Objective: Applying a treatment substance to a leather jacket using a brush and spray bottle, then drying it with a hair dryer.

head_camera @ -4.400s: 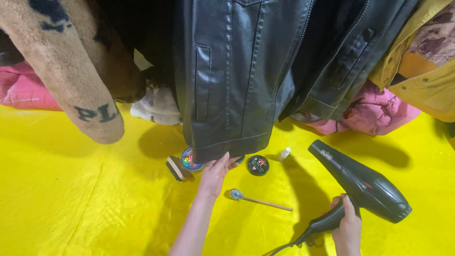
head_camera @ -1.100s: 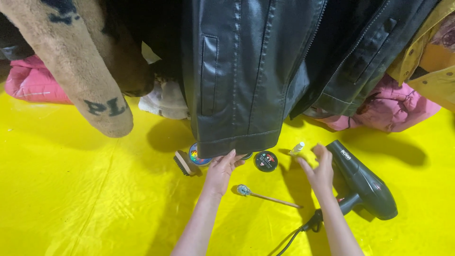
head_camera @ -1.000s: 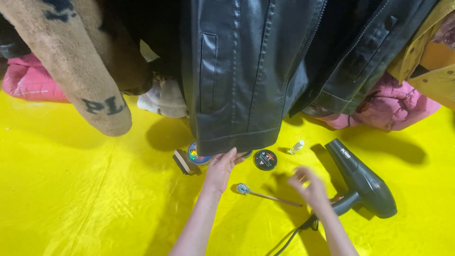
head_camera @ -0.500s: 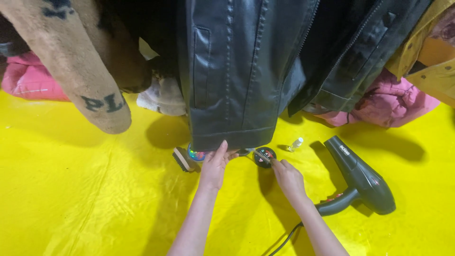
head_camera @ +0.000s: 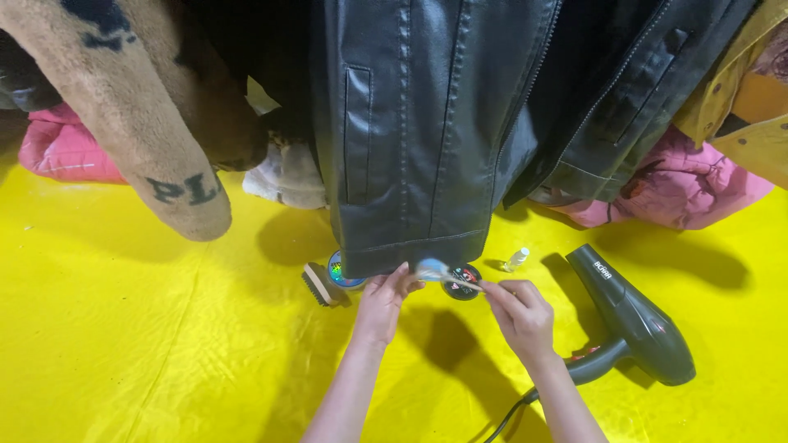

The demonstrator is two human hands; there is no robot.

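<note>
Starting at the left edge of the yellow sheet, we see one pink padded garment bunched on it, and above it one tan fleece sleeve with dark letters hanging down. Next comes one pale crumpled cloth under the hanging coats.

Toward the middle of the sheet lies one small brush, bristles to the side, just beside one round tin with a coloured lid (half hidden by the hem above it). One black leather jacket hangs over these.

Our left hand pinches the jacket's bottom hem, fingers closed on the leather. Our right hand is closed around the thin handle of one small applicator brush, whose pale head sits against the hem beside the left fingertips. Behind the brush lies a second round tin, dark, on the sheet.

Further right stands one tiny clear bottle, then one black hair dryer lying on its side, its cord running toward the sheet's near edge. A second black jacket hangs above, with another pink garment and one yellow coat at the right edge.
</note>
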